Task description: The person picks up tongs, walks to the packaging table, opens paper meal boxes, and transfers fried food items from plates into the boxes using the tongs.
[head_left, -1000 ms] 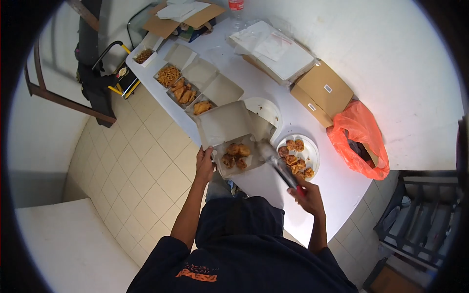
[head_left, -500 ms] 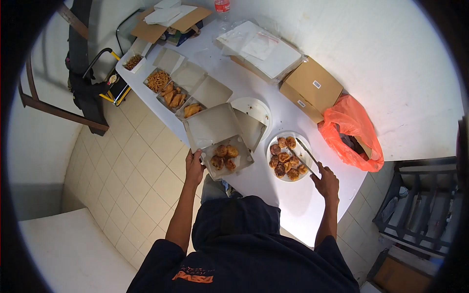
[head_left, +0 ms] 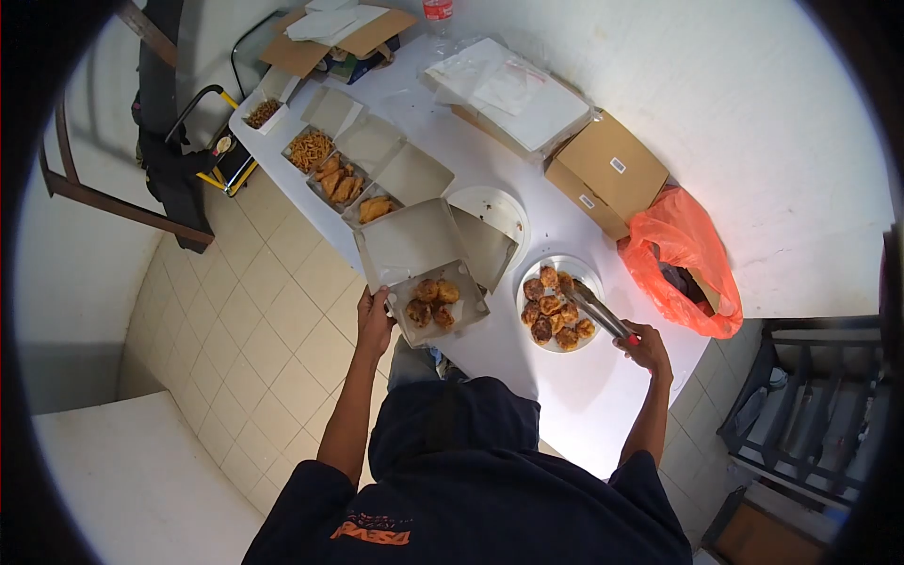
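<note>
My left hand [head_left: 375,318] is closed on the near left edge of an open cardboard food box [head_left: 411,243], its lid tipped back. Several browned round fritters [head_left: 433,302] lie inside it. A pair of metal tongs [head_left: 595,308] with a red part near the grip is in my right hand [head_left: 646,348], fingers wrapped round it. The tongs' tips reach over the right side of a white round plate [head_left: 587,268], close to the fritters [head_left: 541,329] piled there. Whether the tips pinch a piece, I cannot tell.
Open boxes hold fried pieces [head_left: 339,179] and fried strips [head_left: 308,150] along the table's left edge. Behind stand another white plate [head_left: 508,209], stacked white sheets [head_left: 508,94], a brown carton [head_left: 607,174] and an orange plastic bag [head_left: 683,254]. A dark rack [head_left: 800,405] stands at right.
The tongs' arms, spread wide over the plate before, are now close together. My right hand has shifted right and slightly down. My left hand and the box stay in place.
</note>
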`<state>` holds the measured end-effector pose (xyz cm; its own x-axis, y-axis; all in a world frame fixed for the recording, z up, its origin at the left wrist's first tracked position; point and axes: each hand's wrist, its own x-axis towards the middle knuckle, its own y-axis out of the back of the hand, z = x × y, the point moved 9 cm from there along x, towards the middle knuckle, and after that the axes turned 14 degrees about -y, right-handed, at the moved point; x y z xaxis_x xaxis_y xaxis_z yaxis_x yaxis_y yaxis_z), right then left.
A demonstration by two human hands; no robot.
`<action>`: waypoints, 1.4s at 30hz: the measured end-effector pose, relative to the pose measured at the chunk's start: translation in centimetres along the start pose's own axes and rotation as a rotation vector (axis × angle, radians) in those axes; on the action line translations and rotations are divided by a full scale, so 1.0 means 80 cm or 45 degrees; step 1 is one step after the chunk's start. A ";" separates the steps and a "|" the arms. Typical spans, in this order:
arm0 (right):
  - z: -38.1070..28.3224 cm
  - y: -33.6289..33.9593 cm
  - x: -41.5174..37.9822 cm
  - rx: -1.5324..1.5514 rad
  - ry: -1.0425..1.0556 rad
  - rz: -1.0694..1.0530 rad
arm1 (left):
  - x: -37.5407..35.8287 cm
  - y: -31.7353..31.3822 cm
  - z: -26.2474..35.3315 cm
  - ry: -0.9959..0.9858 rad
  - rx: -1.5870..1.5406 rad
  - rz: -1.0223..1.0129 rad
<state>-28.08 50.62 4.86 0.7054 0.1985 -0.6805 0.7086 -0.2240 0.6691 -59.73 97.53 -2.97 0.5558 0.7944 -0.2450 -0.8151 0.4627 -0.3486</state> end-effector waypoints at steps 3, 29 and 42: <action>0.010 -0.004 -0.004 0.191 -0.116 -0.099 | 0.000 -0.007 -0.001 0.017 0.000 -0.006; -0.026 -0.010 -0.023 -0.349 0.031 0.337 | 0.001 -0.013 -0.006 0.037 -0.011 0.025; -0.005 -0.027 -0.025 -0.034 0.089 0.261 | 0.003 -0.011 -0.007 0.018 -0.015 0.019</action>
<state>-31.04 51.09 4.91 0.8336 0.2174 -0.5078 0.5500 -0.2415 0.7995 -58.82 97.14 -3.22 0.5462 0.7954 -0.2629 -0.8212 0.4465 -0.3554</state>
